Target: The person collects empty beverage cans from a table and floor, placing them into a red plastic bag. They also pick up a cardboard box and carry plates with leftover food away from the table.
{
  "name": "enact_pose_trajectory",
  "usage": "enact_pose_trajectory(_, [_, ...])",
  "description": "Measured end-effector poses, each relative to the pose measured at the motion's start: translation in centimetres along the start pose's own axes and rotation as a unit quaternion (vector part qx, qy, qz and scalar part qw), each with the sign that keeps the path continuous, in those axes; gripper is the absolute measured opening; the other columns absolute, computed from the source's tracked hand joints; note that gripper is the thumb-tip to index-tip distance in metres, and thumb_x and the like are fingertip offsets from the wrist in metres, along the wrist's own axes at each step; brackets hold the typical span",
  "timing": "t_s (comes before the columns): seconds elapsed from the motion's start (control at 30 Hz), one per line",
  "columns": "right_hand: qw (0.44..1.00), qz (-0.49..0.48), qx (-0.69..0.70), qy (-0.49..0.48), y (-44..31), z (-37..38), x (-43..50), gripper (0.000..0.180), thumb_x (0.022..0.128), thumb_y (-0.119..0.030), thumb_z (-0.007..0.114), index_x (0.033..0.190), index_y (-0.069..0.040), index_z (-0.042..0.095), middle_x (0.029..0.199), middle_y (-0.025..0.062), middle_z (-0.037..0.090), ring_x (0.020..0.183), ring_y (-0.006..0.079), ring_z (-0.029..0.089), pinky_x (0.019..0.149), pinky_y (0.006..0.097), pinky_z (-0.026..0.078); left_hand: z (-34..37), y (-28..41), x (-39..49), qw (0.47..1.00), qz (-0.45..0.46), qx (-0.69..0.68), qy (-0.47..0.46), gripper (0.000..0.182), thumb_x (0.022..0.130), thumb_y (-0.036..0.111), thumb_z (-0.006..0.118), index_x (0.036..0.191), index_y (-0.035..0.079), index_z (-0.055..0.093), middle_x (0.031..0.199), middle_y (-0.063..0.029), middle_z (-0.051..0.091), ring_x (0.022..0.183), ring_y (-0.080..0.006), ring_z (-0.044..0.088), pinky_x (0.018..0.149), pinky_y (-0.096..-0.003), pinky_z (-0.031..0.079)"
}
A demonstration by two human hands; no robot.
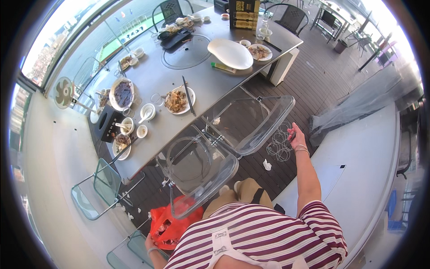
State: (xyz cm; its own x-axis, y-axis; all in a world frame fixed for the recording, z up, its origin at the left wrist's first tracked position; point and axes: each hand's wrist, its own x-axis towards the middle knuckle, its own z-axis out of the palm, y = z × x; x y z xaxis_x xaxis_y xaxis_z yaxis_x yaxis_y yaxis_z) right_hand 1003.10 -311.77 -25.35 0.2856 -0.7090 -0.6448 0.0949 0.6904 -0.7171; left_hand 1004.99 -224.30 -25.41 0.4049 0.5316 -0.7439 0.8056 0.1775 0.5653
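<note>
At the lower left my left hand [149, 241] grips the edge of a red plastic bag [181, 210] with cans or wrappers inside. My right hand [296, 137] is stretched out at the right, closed around a small dark object I cannot identify, above a coil of thin wire or cable [279, 143] on the floor. Ahead stands a metal-topped table [147, 69] bearing a plate of food scraps [178, 101] with black chopsticks [188, 95], a large empty white platter [230, 53], a bowl of dark food [122, 94], small bowls and a black tissue box [109, 123].
Two clear plastic folding chairs [231, 168] [289, 102] stand between me and the table. Greenish folding chairs [107, 181] are at the left. Crumpled tissues [267, 164] lie on the plank floor. A white partition [356, 158] with plastic sheeting [356, 104] runs along the right.
</note>
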Motion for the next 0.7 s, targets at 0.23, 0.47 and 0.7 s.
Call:
enact_pose_trajectory(0.23, [0.994, 0.056, -0.097, -0.012, 0.5, 5.4, 8.0, 0.037, 0.066, -0.028, 0.086, 0.074, -0.006, 0.057, 0.067, 0.0037, 0.055, 0.059, 0.0161, 0.056, 0.043, 0.0264, 0.039, 3.4, -7.9, -8.3, 0.958, -0.118, -0.251, 0.068, 0.033, 0.091, 0.037, 0.054, 0.065, 0.02, 0.043, 0.047, 0.007, 0.039, 0.036, -0.0093, 0.031, 0.033, -0.0228, 0.024])
enact_pose_trajectory(0.47, [0.995, -0.017, -0.086, 0.035, -0.6, 7.3, 19.1, 0.014, 0.063, -0.003, 0.071, 0.066, -0.006, 0.057, 0.059, 0.0036, 0.05, 0.051, 0.0202, 0.05, 0.047, 0.0345, 0.042, 13.6, -13.0, -19.1, 0.894, -0.085, -0.41, 0.159, 0.034, 0.088, 0.034, 0.061, 0.064, 0.018, 0.043, 0.046, 0.0059, 0.038, 0.037, -0.009, 0.029, 0.034, -0.0232, 0.023])
enact_pose_trajectory(0.7, [0.995, 0.058, -0.08, -0.023, -10.5, 4.7, 29.2, 0.015, 0.06, 0.0, 0.068, 0.069, -0.006, 0.057, 0.061, 0.003, 0.054, 0.048, 0.0176, 0.049, 0.046, 0.0329, 0.043, 17.4, -15.2, -30.8, 0.847, -0.031, -0.486, 0.212, 0.033, 0.091, 0.031, 0.057, 0.065, 0.018, 0.041, 0.046, 0.0065, 0.032, 0.038, -0.0079, 0.025, 0.035, -0.0223, 0.021])
